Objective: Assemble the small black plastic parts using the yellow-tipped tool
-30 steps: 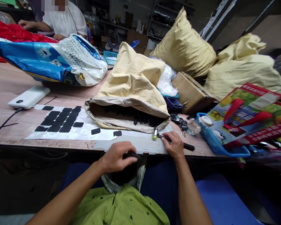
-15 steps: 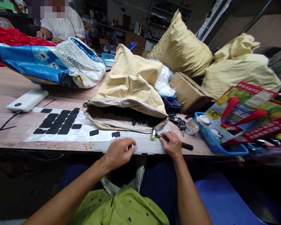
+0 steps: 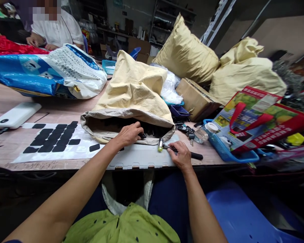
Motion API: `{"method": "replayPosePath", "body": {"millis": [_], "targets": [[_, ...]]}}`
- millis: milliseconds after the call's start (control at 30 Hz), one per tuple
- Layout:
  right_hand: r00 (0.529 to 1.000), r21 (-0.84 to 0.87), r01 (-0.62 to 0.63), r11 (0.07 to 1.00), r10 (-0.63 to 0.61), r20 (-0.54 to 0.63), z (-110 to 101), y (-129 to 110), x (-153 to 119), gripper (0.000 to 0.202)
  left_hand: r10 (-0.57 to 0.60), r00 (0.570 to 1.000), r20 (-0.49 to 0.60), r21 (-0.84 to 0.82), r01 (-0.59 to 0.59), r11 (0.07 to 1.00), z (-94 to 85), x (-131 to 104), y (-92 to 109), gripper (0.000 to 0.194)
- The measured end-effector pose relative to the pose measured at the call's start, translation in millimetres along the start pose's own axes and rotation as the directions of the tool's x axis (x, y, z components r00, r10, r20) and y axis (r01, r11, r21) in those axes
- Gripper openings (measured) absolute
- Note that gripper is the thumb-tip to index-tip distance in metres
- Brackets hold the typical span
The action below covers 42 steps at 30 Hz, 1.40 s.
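My left hand is at the mouth of a beige cloth sack, fingers curled together over the small black pieces inside. A dark bit shows by its fingertips, too small to name. Resting on the table, my right hand is closed round a small hammer, whose yellowish-faced metal head points left and black handle sticks out to the right. Under both hands lies a pale grey board along the table's front edge. To the left, a white sheet carries rows of black rounded pads.
A white power bank with a cable lies at the left, below a blue and white bag. Keys, a clear jar and a blue basket stand right. A co-worker sits across the table.
My left hand has moved forward from above the board's front edge to the sack's mouth. The right hand keeps its hold on the hammer. The view has turned slightly to the right.
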State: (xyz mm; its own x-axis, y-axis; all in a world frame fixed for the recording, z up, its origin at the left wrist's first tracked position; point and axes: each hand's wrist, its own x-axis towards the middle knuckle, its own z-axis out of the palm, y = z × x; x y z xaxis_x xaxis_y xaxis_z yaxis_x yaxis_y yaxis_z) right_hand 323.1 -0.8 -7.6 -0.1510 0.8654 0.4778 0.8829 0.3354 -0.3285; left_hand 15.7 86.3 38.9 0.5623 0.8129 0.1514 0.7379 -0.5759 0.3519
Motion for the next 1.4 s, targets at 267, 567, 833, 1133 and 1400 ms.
{"method": "replayPosePath", "body": {"millis": [267,567,833,1133,1400], "targets": [[1.000,0.010,-0.002,1.000,0.002,-0.010,0.7,-1.5,-0.4,0.015,0.066,0.998,-0.007,-0.082,-0.066,0.994,1.9,-40.7,15.2,0.013],[0.998,-0.037,0.044,0.998,-0.046,-0.049,-8.4,-8.8,-2.3,0.023,0.012,0.993,-0.119,-0.235,-0.040,0.971,38.5,-62.7,5.9,0.020],[0.984,0.094,0.165,0.982,-0.158,-0.078,-2.7,-88.1,10.8,0.036,0.084,0.976,-0.201,-0.161,-0.117,0.980,36.3,-65.9,8.8,0.016],[0.950,-0.025,0.255,0.967,-0.246,0.190,30.9,-115.7,24.3,0.031,0.096,0.975,-0.199,-0.181,-0.133,0.974,37.1,-68.1,8.1,0.018],[0.952,-0.004,0.255,0.967,-0.250,0.177,35.6,-108.2,23.5,0.030,0.122,0.974,-0.188,-0.134,-0.149,0.980,37.2,-68.5,10.4,0.019]]}}
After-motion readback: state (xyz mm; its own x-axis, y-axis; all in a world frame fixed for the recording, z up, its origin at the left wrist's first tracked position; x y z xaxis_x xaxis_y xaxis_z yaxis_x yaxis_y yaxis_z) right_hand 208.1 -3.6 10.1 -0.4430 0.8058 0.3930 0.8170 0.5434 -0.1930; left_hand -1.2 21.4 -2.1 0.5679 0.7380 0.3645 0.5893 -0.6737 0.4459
